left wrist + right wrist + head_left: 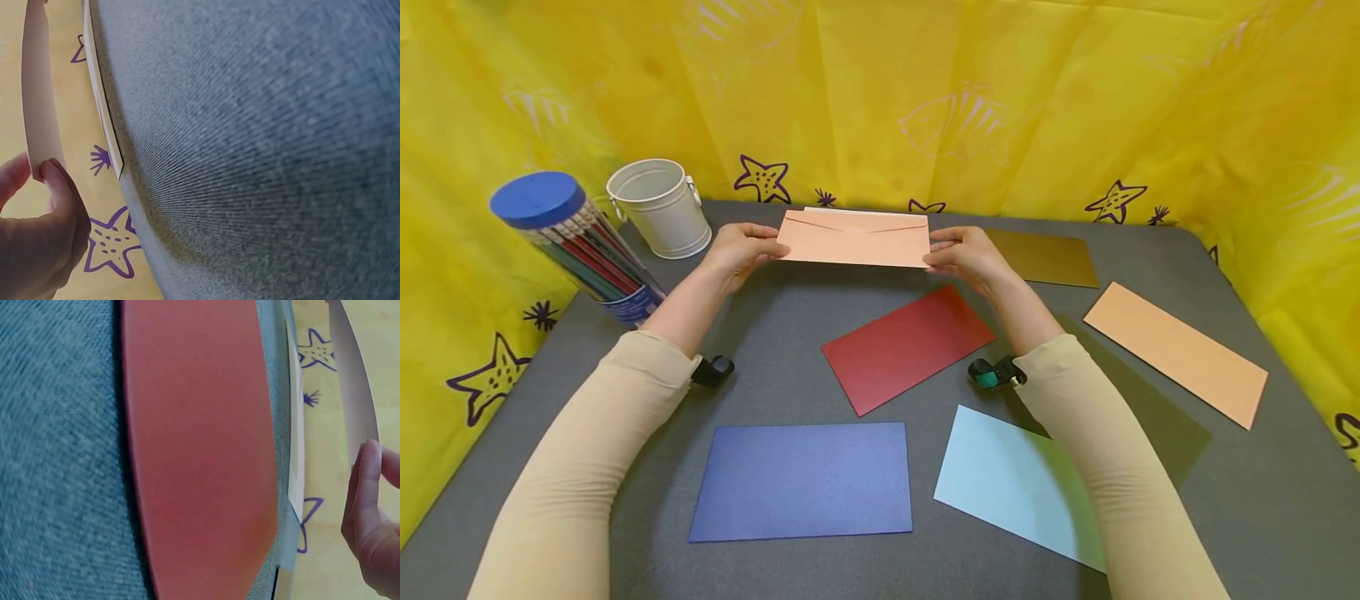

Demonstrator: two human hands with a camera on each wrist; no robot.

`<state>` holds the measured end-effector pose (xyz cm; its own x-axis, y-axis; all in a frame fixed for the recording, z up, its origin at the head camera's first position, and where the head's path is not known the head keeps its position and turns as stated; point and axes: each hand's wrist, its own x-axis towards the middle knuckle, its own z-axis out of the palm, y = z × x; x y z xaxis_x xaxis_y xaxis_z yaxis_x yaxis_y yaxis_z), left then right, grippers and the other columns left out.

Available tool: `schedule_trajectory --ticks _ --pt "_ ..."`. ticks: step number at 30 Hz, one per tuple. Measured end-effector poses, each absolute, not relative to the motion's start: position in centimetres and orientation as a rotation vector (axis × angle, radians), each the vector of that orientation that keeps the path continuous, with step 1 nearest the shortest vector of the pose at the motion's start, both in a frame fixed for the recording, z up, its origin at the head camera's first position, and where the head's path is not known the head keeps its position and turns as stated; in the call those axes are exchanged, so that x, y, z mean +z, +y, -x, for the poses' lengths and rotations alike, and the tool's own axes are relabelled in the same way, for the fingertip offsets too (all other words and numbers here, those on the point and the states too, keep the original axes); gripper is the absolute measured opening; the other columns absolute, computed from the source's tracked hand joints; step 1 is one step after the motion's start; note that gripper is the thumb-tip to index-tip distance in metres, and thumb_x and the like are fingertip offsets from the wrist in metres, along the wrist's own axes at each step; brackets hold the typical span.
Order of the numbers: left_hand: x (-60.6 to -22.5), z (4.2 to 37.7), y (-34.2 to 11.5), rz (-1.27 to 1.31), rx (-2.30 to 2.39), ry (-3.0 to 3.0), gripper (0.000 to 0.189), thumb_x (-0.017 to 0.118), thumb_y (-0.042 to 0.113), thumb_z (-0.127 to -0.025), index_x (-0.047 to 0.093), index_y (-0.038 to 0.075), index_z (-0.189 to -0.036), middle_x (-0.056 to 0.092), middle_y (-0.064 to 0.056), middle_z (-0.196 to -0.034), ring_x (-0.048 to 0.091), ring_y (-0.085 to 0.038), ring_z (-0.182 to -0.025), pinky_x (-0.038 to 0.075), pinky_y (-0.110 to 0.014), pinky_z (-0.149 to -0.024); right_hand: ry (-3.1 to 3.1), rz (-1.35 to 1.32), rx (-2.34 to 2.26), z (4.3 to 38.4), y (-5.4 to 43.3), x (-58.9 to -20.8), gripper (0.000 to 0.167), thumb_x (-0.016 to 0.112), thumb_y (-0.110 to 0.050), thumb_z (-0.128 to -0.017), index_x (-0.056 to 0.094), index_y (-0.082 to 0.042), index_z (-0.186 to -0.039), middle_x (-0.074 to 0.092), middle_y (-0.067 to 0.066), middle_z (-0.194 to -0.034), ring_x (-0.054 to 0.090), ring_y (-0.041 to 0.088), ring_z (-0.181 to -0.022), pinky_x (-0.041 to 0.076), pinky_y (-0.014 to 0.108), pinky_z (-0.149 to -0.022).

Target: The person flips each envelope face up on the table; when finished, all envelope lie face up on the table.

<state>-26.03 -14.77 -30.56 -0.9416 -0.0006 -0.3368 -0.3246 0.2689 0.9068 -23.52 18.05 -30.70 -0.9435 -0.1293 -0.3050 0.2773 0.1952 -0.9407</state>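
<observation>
A peach envelope is held up at the far side of the table, its flap side facing me. My left hand pinches its left end between thumb and fingers. At the other end, the right hand pinches the lower right corner. Both wrist views show the envelope raised off the table and slightly bowed. Behind it, a pale envelope lies flat near the back edge, mostly hidden in the head view. A red envelope lies on the table nearer to me, between the forearms.
Blue and light blue envelopes lie in front. To the right are a brown envelope, an orange one and an olive one partly under my sleeve. A pencil tub and white bucket stand back left.
</observation>
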Motion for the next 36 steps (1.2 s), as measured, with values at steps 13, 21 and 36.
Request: schedule_trajectory --ticks 13,21,36 --pt "-31.6 26.1 -14.7 0.167 1.534 2.504 0.049 0.070 -0.004 -0.083 0.057 -0.011 -0.130 0.063 -0.004 -0.101 0.052 0.002 -0.070 0.044 -0.008 -0.061 2.260 -0.154 -1.692 23.4 17.5 -31.3 0.054 0.063 0.005 -0.089 0.046 0.009 -0.140 0.053 0.015 -0.113 0.062 0.008 -0.076 0.054 0.041 -0.099" --pt "-32.2 25.8 -14.4 0.086 1.201 2.740 0.045 0.076 0.009 -0.082 0.065 -0.006 -0.123 0.071 -0.018 -0.110 0.054 -0.019 -0.097 0.038 -0.015 -0.069 2.243 -0.140 -1.620 23.4 17.4 -31.6 0.050 0.057 -0.003 -0.096 0.043 0.011 -0.142 0.054 0.022 -0.128 0.064 0.008 -0.084 0.054 0.037 -0.100" --pt "-32.2 25.6 -14.0 0.029 1.197 2.660 0.046 0.071 0.009 -0.086 0.061 -0.008 -0.128 0.066 -0.022 -0.124 0.053 -0.019 -0.100 0.040 -0.015 -0.074 2.206 -0.181 -1.597 23.4 18.1 -31.9 0.045 0.052 -0.010 -0.101 0.045 0.010 -0.141 0.054 0.022 -0.135 0.061 0.017 -0.099 0.049 0.040 -0.108"
